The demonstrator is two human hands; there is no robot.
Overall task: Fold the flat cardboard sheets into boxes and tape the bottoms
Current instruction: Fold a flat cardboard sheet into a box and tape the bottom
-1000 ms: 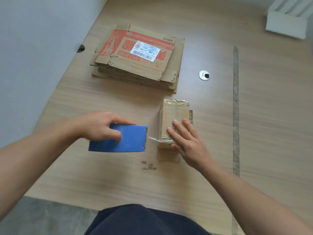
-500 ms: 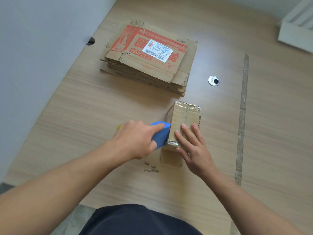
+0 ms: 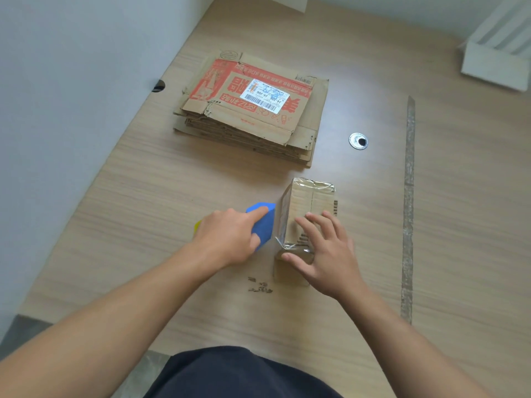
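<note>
Left hand (image 3: 230,237) grips blue tape dispenser (image 3: 263,222) at left side of small cardboard box (image 3: 304,199) on wooden table (image 3: 143,196), near stack of flat cardboard sheets (image 3: 253,116); right hand (image 3: 324,254) presses flat-fingered on top, probably best pressing firmly so tape tears clean.

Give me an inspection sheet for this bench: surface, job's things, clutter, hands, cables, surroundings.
Surface: wood-grain table, with a worn tape strip running along its right part and dark scuff marks.
Job's things: stack of flat cardboard sheets at the far side; one folded box with shiny tape over its top; blue tape dispenser at the box's left side.
Clutter: round metal grommet in the tabletop.
Hands: left hand grips the dispenser; right hand presses flat on the box.
Cables: nothing seen.
Surroundings: pale wall on the left; white object at far right.
</note>
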